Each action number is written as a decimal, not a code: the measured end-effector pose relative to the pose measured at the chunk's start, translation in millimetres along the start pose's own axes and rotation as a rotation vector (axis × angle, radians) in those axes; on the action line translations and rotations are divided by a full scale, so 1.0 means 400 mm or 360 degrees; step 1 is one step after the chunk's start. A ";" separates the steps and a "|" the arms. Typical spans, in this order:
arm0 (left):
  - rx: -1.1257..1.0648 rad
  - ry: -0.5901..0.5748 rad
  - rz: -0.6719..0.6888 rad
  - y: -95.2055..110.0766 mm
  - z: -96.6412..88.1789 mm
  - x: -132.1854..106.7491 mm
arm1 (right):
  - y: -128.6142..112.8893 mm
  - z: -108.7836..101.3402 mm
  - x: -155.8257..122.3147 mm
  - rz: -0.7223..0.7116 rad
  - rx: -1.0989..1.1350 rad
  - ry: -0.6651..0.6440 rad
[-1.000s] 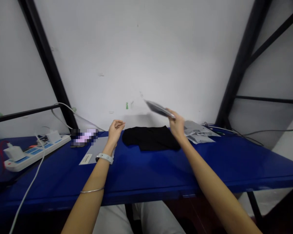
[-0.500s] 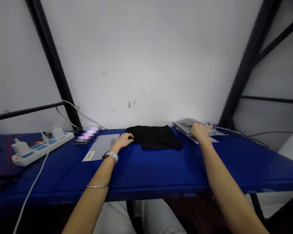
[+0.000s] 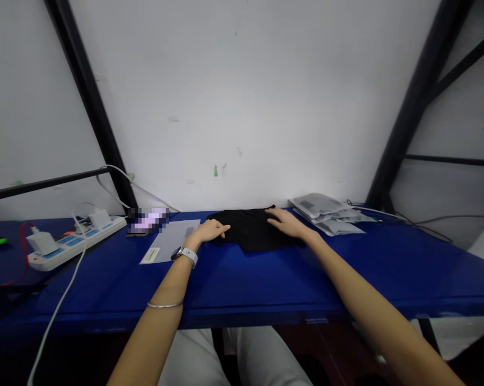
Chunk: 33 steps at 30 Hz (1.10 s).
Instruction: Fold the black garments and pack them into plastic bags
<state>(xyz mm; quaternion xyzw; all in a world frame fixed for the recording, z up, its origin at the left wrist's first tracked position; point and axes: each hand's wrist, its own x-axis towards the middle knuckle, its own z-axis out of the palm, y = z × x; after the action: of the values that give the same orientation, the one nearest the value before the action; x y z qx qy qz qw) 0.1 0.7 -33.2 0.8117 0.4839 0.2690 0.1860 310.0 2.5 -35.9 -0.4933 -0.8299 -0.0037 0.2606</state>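
my open left hand (image 3: 211,230) rests its fingertips on the left end of the folded black cloth (image 3: 252,230), and my open right hand (image 3: 288,223) lies flat on its right part; neither grips. the cloth sits at twelve o'clock on the glossy blue table (image 3: 266,284), its long axis running left to right along the table edge. a sideways drag could rumple it or shove it into the stacked grey plastic packets (image 3: 320,206) at one o'clock.

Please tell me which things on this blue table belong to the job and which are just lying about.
Job: left hand, right hand, black cloth, grey plastic packets.
Lying about: white power strip, pixelated phone, labelled grey sheet.
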 end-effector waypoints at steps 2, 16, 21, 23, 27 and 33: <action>0.0109 -0.0125 -0.0080 0.007 -0.007 -0.002 | -0.021 0.018 0.002 -0.0074 0.0205 -0.0219; 0.0706 0.0131 -0.0345 -0.023 -0.013 0.001 | 0.026 0.044 -0.002 0.0134 -0.0093 -0.0362; 0.0748 0.0041 -0.0490 -0.030 -0.010 -0.006 | 0.037 0.063 0.006 0.0194 -0.0323 -0.0310; 0.0747 0.0054 -0.0494 -0.027 -0.012 -0.007 | 0.034 0.055 0.007 0.0160 -0.0429 -0.0271; 0.0709 0.0323 -0.0419 -0.012 -0.030 -0.007 | 0.010 0.018 0.008 0.0099 -0.0518 0.0015; 0.0218 0.1099 -0.0073 0.012 -0.080 0.002 | -0.047 -0.078 0.009 0.0032 -0.0242 0.0820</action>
<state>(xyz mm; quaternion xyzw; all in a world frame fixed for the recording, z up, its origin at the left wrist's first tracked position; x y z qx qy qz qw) -15.8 0.6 -5.2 0.6724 0.5532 0.4904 -0.0375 306.6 -12.3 -2.7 -0.5025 -0.7286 -0.1890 0.4254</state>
